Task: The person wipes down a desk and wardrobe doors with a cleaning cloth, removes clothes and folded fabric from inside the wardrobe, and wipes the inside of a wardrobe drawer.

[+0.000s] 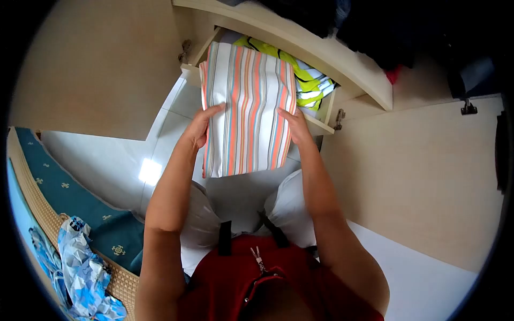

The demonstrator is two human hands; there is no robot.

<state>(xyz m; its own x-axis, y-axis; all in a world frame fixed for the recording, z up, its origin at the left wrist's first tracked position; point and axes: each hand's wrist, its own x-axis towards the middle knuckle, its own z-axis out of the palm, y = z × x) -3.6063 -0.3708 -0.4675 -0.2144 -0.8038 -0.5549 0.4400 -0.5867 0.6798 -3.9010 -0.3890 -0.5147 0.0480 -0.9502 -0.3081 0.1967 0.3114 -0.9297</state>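
Note:
A folded striped cloth [249,112], white with orange, grey and blue lines, lies flat between my two hands. My left hand [203,124] grips its left edge, thumb on top and fingers mostly hidden beneath. On the right edge, my right hand [294,124] holds it the same way. The far part of the cloth overlaps an open drawer [325,126]. Inside the drawer, beyond the cloth and to its right, lies a yellow-green, white and black patterned fabric [308,85].
Cabinet doors stand open at left [96,69] and right [417,182]. Dark clothes [369,37] hang at the upper right. A bed edge with a woven mat [120,281], teal fabric [75,187] and crumpled blue-white cloth [85,273] is at the lower left.

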